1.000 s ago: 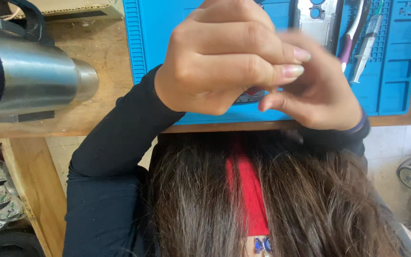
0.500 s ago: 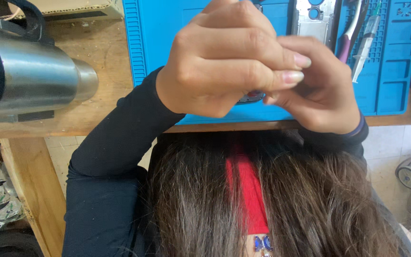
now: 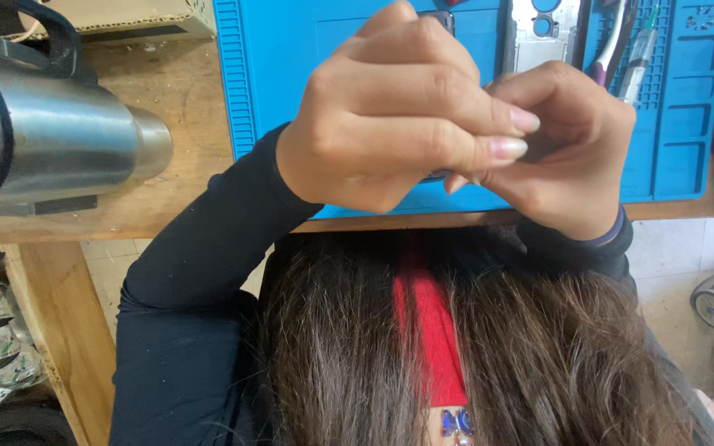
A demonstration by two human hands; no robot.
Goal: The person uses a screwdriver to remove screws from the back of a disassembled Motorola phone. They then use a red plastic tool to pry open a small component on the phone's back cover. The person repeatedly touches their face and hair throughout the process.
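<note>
Pinching a small dark part [image 3: 438,175] between both hands: left hand [image 3: 398,107] curled over it, right hand [image 3: 564,140] cupped against it, above the blue mat [image 3: 291,49]. Fiddly grip-work; next probably needs a steady fingertip pull.

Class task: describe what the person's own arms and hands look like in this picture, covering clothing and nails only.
Both arms wear long, dark navy sleeves. The left sleeve runs to the wrist; the right cuff shows a thin purple edge. The left hand and right hand are bare, without rings showing. The fingernails are fairly long, with a pale pinkish finish.
</note>
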